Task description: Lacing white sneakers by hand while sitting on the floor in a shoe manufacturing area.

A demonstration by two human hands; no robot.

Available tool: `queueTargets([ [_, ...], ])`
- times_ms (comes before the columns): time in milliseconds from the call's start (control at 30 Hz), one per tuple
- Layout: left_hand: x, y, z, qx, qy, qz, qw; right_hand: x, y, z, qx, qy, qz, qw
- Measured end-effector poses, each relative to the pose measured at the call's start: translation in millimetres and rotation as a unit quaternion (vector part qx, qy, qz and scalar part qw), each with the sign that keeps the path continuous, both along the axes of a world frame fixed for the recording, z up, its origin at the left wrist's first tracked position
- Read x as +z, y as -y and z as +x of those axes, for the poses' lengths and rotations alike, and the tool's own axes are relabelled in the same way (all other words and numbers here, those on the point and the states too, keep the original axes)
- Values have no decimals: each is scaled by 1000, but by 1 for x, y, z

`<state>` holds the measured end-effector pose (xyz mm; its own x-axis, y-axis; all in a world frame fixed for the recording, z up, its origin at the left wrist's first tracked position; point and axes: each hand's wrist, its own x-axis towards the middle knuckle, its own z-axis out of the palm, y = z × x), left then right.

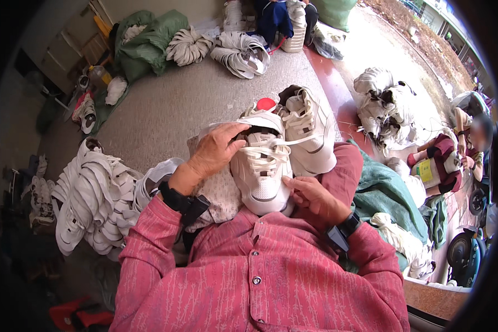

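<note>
A white lace-up sneaker [263, 171] rests on my lap, toe toward me. My left hand [216, 152] is at its collar, the fingertips and thumb bent over the edge of the opening. My right hand [316, 198] is closed at the sneaker's right side near the toe, thumb and forefinger against it; whether something small is pinched there is hidden. Loops of white lace [274, 146] cross the tongue, one strand reaching right. Just beyond, a second white sneaker [311, 130] lies against the first. A white curved piece [263, 120] covers the first one's heel end.
A red round lid [266, 104] lies behind the shoes. Stacked white shoe uppers [94, 199] stand at left, more bundles [241, 54] at the far side and a pile [386, 105] at right. Green sacks [390, 191] lie close on my right. Another person [454, 155] sits at far right.
</note>
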<state>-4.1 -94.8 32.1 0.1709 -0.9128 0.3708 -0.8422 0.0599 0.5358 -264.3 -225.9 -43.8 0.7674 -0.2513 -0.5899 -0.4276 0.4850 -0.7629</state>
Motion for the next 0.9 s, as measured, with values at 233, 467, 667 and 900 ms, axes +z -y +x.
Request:
queueTargets([
  [233, 0, -3, 17, -59, 40, 46, 996, 10, -2, 9, -88, 124, 223, 963],
  [467, -3, 1, 17, -49, -54, 44, 996, -8, -11, 13, -126, 162, 270, 941],
  [667, 5, -10, 12, -41, -39, 5, 998, 1, -18, 22, -110, 145, 190, 965],
  [900, -3, -15, 49, 89, 22, 28, 995, 37, -40, 70, -106, 179, 173, 963],
])
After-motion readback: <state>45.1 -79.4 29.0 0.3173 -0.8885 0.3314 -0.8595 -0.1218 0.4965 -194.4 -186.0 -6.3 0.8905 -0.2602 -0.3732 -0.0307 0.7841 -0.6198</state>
